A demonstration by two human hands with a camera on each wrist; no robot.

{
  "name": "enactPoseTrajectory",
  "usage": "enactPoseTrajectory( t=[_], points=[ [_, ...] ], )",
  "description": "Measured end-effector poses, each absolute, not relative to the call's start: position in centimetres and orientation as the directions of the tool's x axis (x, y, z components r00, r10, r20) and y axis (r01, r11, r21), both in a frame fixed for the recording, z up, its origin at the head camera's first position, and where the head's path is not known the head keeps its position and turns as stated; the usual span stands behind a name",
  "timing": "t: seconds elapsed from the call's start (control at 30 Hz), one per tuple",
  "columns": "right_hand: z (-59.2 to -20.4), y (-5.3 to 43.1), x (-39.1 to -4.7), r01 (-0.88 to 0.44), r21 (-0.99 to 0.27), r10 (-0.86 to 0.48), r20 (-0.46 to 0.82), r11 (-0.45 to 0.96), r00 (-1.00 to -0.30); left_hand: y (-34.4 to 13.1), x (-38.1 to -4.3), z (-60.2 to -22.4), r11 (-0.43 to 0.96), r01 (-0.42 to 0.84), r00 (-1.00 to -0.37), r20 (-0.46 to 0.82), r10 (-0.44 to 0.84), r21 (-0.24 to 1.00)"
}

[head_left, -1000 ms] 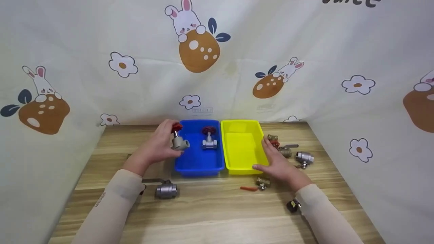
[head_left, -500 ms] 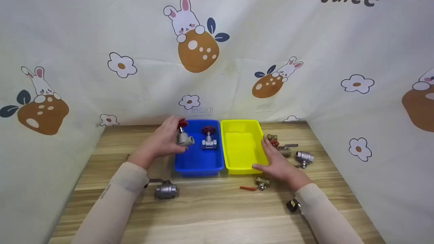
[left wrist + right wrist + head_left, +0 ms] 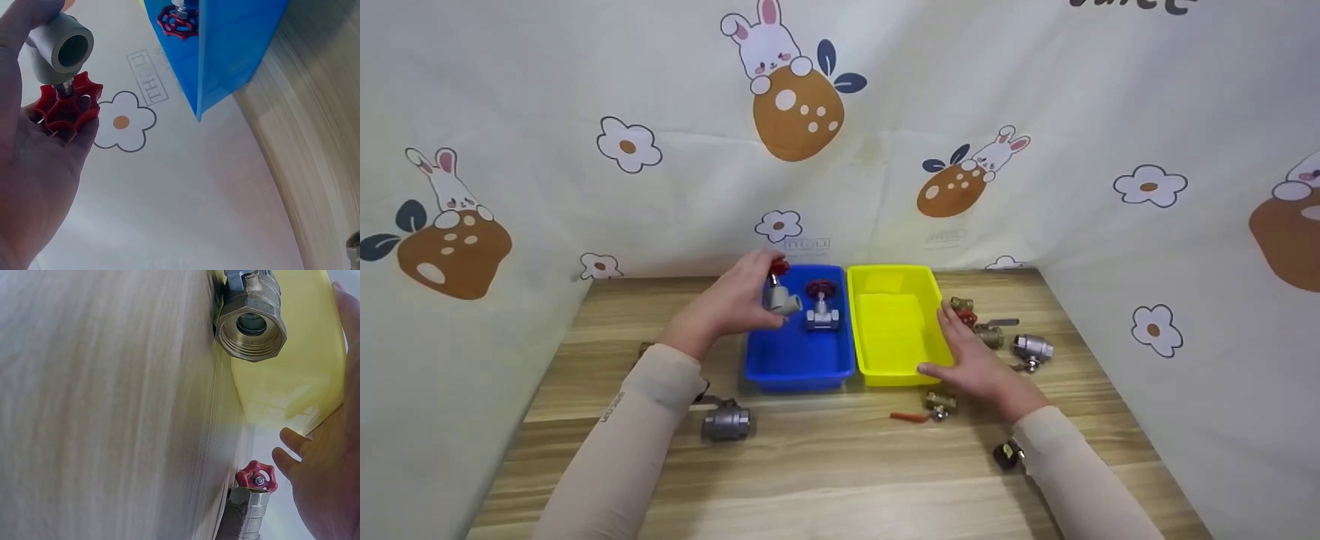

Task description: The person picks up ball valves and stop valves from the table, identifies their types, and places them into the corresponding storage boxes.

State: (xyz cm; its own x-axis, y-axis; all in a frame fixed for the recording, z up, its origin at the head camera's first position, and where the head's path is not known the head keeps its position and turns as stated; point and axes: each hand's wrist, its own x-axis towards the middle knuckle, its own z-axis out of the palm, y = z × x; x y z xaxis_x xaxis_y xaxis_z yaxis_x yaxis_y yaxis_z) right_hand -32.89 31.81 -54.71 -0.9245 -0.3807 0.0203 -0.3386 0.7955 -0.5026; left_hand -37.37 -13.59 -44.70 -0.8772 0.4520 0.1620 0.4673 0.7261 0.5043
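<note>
My left hand grips a grey plastic valve with a red handwheel, above the left half of the blue bin. In the left wrist view, the handwheel lies against the fingers and the thumb is by the grey body. A silver gate valve with a dark red handwheel stands inside the blue bin. Close beside that is the yellow bin. With fingers extended, my right hand rests against the yellow bin's right side.
Right of the yellow bin lie several valves, including a brass one and a silver ball valve. In front are a small red-lever valve, a black-handled one and a large ball valve. A patterned cloth hangs behind.
My left hand has carried the grey valve rightward and slightly away, from the blue bin's left rim to over its inside. The right hand stays put.
</note>
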Motion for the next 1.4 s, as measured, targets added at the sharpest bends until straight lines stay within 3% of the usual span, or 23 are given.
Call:
enactPoseTrajectory(
  t=[1.4],
  points=[
    [-54.7, 31.8, -32.9, -0.327, -0.504, -0.372, 0.012, 0.799, -0.928, -10.9, -40.2, -42.5, 0.813, 0.395, -0.885, -0.06, 0.461, 0.427]
  ],
)
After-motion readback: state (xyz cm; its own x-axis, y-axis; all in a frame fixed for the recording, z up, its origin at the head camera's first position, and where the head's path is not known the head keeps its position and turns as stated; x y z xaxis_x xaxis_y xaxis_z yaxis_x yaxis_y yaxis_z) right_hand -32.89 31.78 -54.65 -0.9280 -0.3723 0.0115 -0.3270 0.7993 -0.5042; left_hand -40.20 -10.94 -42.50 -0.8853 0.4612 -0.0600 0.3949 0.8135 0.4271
